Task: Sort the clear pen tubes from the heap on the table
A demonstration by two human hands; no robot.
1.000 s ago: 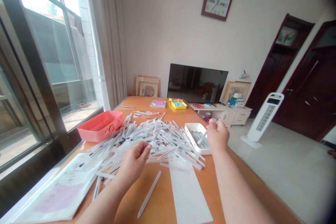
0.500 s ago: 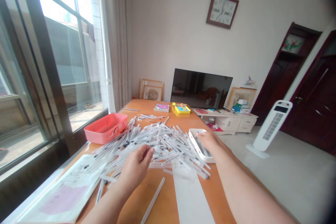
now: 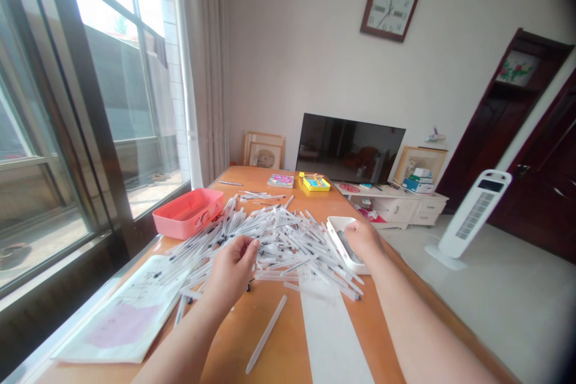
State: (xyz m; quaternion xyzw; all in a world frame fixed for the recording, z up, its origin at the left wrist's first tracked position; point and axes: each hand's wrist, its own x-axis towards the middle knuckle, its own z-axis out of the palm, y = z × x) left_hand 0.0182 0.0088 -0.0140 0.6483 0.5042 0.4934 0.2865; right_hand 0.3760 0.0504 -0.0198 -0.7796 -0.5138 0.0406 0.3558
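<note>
Nearest, one translucent white plastic pen barrel [image 3: 266,333] lies alone on the orange wooden bench [image 3: 283,363]. Beside it are one long white paper strip [image 3: 330,336] and one printed paper booklet [image 3: 126,318]. The left hand [image 3: 230,270] pinches a single pen [image 3: 257,250] at the near edge of the heap of white plastic pens [image 3: 279,231], which are too many to count; it is probably singling that one out. The right hand [image 3: 362,239] curls over one white rectangular plastic tray [image 3: 333,229], set within easy reach at the heap's right. Whether it grips anything, I cannot tell. One pink plastic tray [image 3: 189,213] stands beyond, to the left.

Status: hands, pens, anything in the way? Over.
Left hand on heap of white plastic pens, grip unclear. Right hand over white rectangular tray, grip hidden. Lone pen tube lies between forearms.
</note>
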